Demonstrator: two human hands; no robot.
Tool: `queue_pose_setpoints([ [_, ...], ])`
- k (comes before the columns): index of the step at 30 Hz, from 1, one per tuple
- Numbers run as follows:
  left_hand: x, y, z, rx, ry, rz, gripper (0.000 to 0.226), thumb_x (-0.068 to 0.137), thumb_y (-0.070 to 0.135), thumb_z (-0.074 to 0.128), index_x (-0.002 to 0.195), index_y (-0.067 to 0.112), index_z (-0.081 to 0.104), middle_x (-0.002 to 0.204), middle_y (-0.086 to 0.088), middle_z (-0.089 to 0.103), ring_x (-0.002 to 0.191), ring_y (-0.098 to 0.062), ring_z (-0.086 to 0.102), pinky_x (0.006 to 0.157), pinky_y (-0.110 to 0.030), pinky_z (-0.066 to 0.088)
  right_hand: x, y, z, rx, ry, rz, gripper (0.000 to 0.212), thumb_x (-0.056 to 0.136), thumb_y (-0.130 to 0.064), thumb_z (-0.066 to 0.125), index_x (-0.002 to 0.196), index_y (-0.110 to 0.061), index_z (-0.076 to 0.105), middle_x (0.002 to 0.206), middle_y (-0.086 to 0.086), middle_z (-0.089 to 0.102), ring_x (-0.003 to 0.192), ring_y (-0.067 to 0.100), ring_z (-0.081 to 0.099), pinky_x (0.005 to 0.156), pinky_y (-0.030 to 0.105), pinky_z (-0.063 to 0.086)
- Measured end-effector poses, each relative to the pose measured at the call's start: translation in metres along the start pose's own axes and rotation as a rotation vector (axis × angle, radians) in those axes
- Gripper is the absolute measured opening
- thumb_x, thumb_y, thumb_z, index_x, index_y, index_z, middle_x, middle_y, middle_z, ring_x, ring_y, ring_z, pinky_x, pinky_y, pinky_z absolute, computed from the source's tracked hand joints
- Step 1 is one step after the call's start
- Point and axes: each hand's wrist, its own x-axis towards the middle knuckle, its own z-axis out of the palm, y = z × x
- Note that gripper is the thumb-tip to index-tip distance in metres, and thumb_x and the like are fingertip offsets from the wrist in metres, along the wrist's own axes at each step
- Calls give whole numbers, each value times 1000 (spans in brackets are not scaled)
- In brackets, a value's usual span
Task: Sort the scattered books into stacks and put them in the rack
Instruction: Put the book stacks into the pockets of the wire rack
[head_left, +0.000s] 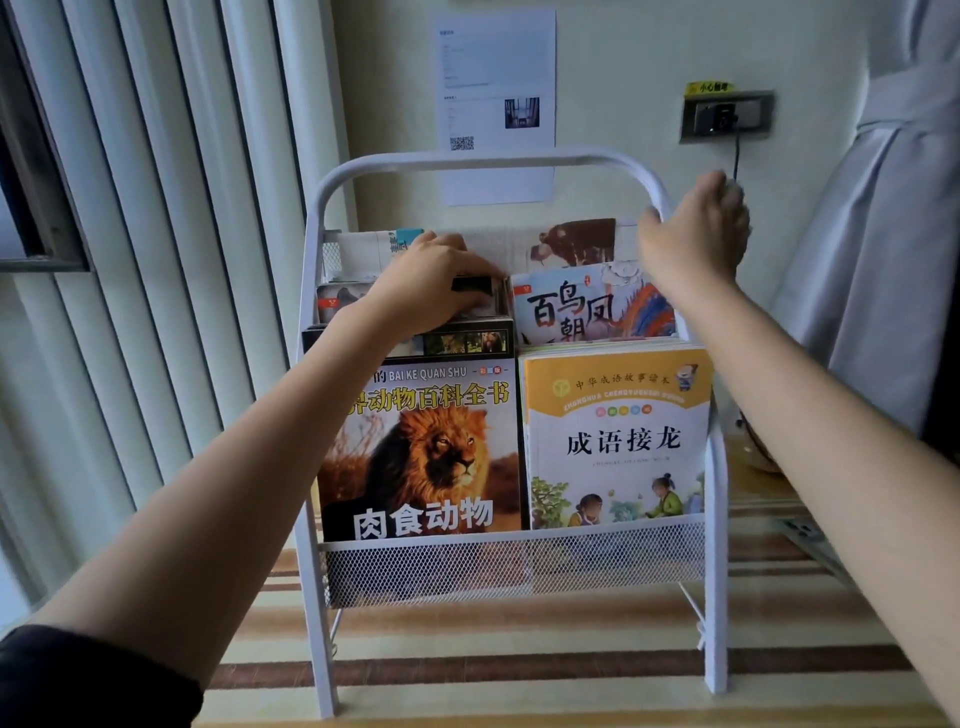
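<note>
Books (426, 441) fill a white rack (511, 564) against the wall as sorting appears close to done.

A lion book and a yellow book (615, 436) stand side by side in the front pocket, a bird book (587, 306) sits behind them, and more fill the back tier. The left hand (431, 283) has its grip curled over a dark book (470, 288) in the middle tier, seemingly seating it; the right hand (693, 239) has its grip wrapped round the rack's top rail, steadying it. No loose books show, though the floor outside the picture cannot be judged. Window blinds (130, 260) stand near on the left and a curtain (883, 234) on the right, leaving open room only toward the person.
</note>
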Motion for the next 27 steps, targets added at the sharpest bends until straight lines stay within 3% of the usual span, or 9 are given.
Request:
queue_pose_setpoints([
  [3, 0, 1, -1, -10, -1, -26, 35, 88, 32, 62, 122, 33, 62, 129, -6, 53, 121, -29, 39, 100, -46, 35, -4, 14, -2, 20, -433, 349, 52, 95, -37, 48, 133, -3, 40, 126, 16, 54, 99, 28, 57, 69, 26, 40],
  [6, 0, 1, -1, -2, -8, -39, 34, 88, 32, 62, 122, 34, 62, 129, -5, 53, 120, -30, 39, 100, -46, 35, -11, 24, 4, -29, -379, 286, 36, 92, -30, 59, 113, -2, 53, 106, 14, 62, 80, 25, 60, 54, 26, 37],
  [10, 0, 2, -2, -24, -8, -50, 34, 88, 32, 62, 122, 34, 62, 125, -6, 54, 118, -30, 39, 97, -46, 36, -8, 21, 3, -43, -364, 311, 40, 90, -21, 62, 120, -1, 46, 120, 18, 58, 102, 31, 60, 64, 31, 45],
  [13, 1, 0, -3, -33, -9, -72, 34, 88, 32, 62, 121, 35, 62, 124, -5, 54, 117, -29, 40, 97, -45, 36, -18, 7, 3, -138, -183, 69, 60, 91, -15, 56, 141, -4, 24, 145, 18, 37, 131, 32, 39, 109, 49, 28],
  [15, 0, 1, -3, -47, -14, -68, 34, 87, 30, 64, 121, 32, 63, 123, -4, 56, 117, -27, 42, 99, -44, 37, -28, -16, 7, -84, -45, -352, 49, 91, -18, 53, 137, -9, 37, 140, 10, 45, 126, 26, 45, 107, 44, 30],
  [18, -5, 2, -9, -218, 13, -121, 36, 83, 24, 69, 119, 24, 64, 112, -1, 67, 105, -19, 59, 92, -30, 44, -43, -45, 25, -113, -368, -666, 31, 94, -25, 49, 123, -15, 53, 122, 3, 58, 109, 20, 53, 94, 37, 42],
  [20, -12, -5, -16, -265, 78, -199, 30, 87, 20, 65, 116, 16, 63, 105, -4, 69, 95, -18, 63, 87, -27, 48, -49, -47, 40, -242, -466, -658, 27, 93, -28, 53, 116, -16, 56, 118, 3, 58, 110, 22, 51, 86, 35, 43],
  [23, -24, -18, -22, 23, 193, -260, 26, 96, 24, 50, 101, 5, 67, 100, -12, 68, 88, -26, 63, 86, -38, 53, -50, -42, 47, -179, -413, -594, 22, 88, -24, 62, 109, -17, 62, 113, 2, 62, 104, 21, 54, 78, 27, 41],
  [27, -26, -11, -23, 201, 77, -298, 48, 101, 36, 34, 81, 4, 64, 79, -12, 64, 69, -25, 63, 72, -39, 57, -49, -46, 42, -138, -436, -558, 22, 94, -22, 53, 111, -16, 66, 114, 7, 65, 100, 25, 59, 84, 31, 47],
])
